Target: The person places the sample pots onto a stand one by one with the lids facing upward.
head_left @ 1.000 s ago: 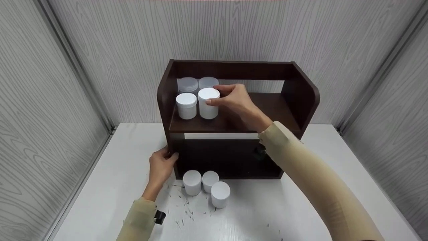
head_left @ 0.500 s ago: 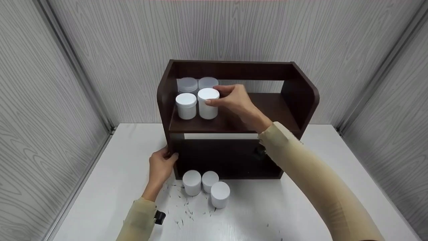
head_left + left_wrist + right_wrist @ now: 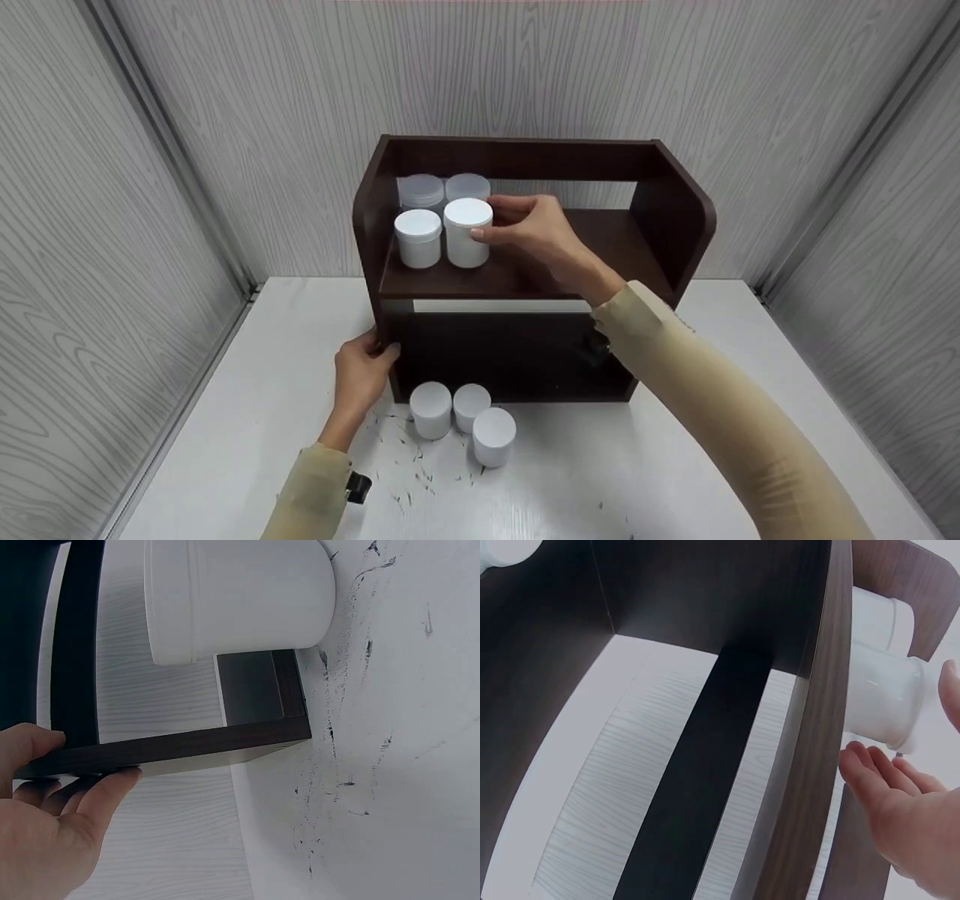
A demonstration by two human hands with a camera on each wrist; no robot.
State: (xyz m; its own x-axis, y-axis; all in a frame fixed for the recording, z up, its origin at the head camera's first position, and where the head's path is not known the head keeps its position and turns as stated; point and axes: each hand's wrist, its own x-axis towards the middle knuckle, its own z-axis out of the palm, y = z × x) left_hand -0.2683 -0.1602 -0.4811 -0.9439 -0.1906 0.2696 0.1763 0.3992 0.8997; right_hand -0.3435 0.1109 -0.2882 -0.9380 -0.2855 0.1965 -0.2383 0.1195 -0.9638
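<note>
A white lidded jar [image 3: 463, 247] stands upright on the upper level of a dark brown wooden shelf [image 3: 525, 283]. My right hand [image 3: 538, 229] is at that jar's right side, its thumb tip overlapping the jar's edge. In the right wrist view, the fingers [image 3: 866, 772] are spread, apart from the jar [image 3: 881, 690]. A shorter white jar [image 3: 418, 251] stands to the left, and two jars with translucent lids [image 3: 421, 187] are behind. My left hand [image 3: 361, 375] grips the front edge of the shelf's left side panel [image 3: 202, 742] between thumb and fingers.
Three white jars [image 3: 493, 436] stand close together on the white table [image 3: 570, 480], before the shelf's lower level. Dark scuff marks [image 3: 345, 682] show on the tabletop. Grey wood-grain walls [image 3: 300, 150] enclose the table at the back and both sides.
My right hand has loosened from the taller jar and shifted slightly right, its fingers coming away. The jar stays in place. My left hand has not moved.
</note>
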